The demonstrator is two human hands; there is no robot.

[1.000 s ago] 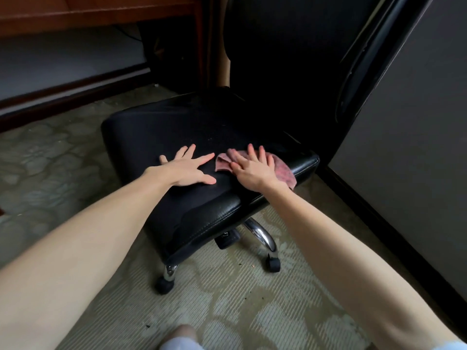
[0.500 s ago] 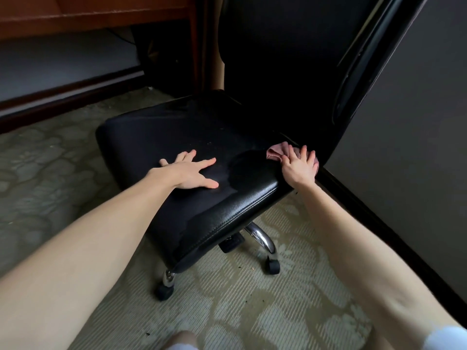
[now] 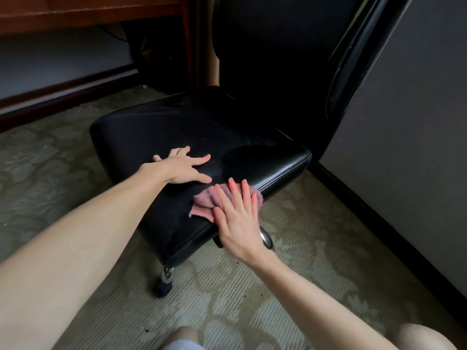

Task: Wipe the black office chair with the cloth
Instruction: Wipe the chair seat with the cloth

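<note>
The black office chair point(image 3: 156, 127) stands in front of me, its leather seat in the middle of the view and its tall backrest rising at the upper right. A pink cloth point(image 3: 204, 202) lies on the seat's near right edge. My right hand point(image 3: 237, 218) presses flat on it with fingers stretched out, covering the cloth's right part. My left hand point(image 3: 185, 168) rests flat on the seat just left of the cloth, fingers spread, holding nothing. A damp dark patch shows on the seat beyond the cloth.
A grey wall point(image 3: 404, 147) with a dark baseboard runs close along the chair's right side. A wooden desk point(image 3: 88, 13) stands at the upper left. The chair's chrome legs and black casters point(image 3: 163, 289) rest on patterned carpet. My knee shows at the bottom.
My right hand has slid the cloth from the seat's far right corner by the backrest toward me, to the near right edge. My left hand has stayed put.
</note>
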